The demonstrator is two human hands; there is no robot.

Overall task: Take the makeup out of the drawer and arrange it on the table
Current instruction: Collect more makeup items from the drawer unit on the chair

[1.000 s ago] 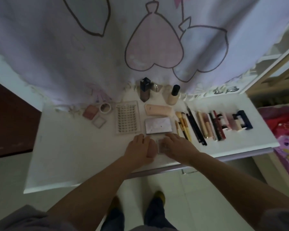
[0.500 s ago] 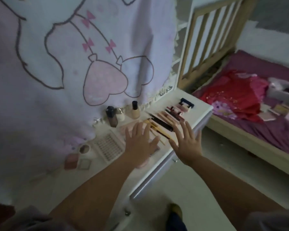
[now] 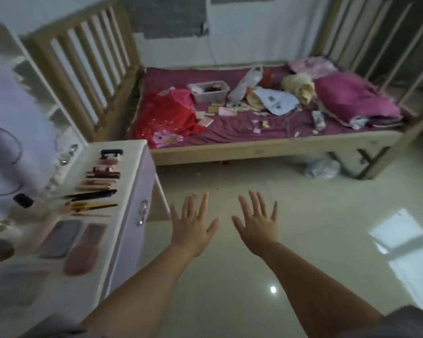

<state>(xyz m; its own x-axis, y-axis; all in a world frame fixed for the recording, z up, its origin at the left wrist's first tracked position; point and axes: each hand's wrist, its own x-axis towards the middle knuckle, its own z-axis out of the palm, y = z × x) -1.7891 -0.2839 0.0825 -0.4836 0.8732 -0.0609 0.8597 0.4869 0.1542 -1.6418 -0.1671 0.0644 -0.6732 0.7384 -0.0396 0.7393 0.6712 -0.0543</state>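
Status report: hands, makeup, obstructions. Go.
Left hand and right hand open, fingers spread, holding nothing, above the floor. Makeup laid in rows on the white table. Nothing blocking the hands.

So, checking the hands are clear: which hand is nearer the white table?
Left. The left hand hovers over the floor just beside the white table; the right hand is farther out.

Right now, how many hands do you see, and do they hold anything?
2. The left hand and the right hand hang side by side above the floor, right of the table, fingers spread, holding nothing.
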